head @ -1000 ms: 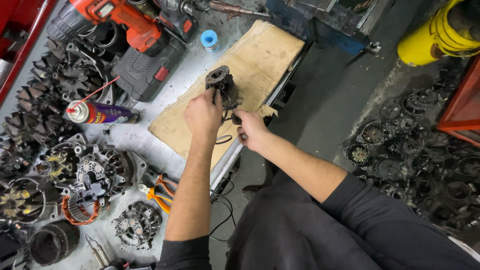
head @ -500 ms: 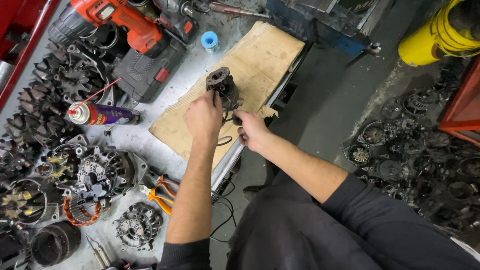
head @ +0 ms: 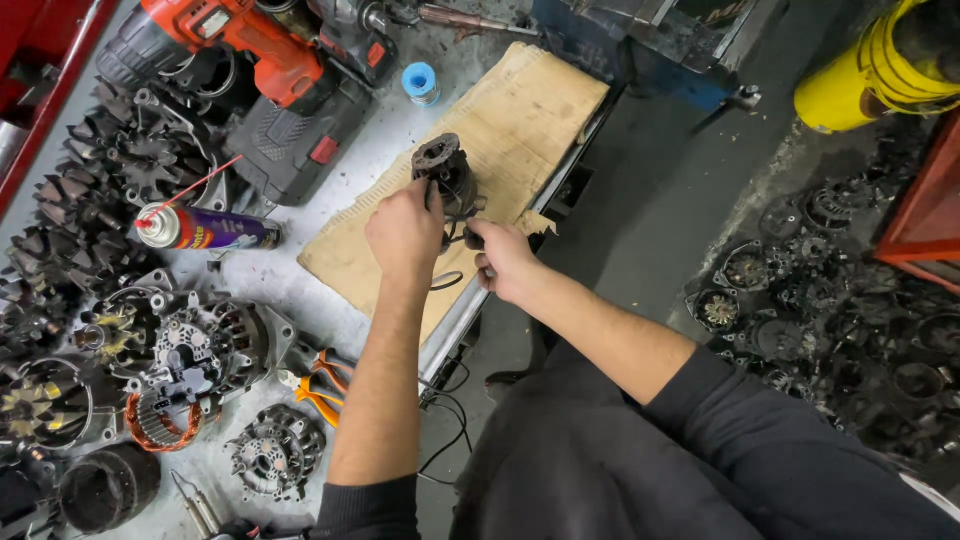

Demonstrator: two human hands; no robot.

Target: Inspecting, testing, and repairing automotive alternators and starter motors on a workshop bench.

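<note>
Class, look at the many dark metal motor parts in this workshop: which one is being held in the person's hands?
The dark cylindrical part standing on the cardboard sheet. The left hand and right hand grip it; the others lie untouched on the bench and floor.

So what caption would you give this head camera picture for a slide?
Left hand and right hand grip a dark motor part over cardboard on a cluttered workbench.

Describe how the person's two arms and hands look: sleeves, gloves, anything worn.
Both hands are bare, without gloves: left hand, right hand. Both forearms are uncovered. Dark charcoal fabric sleeves are pushed up near the elbows. No watch, ring or wristband is visible.
</note>
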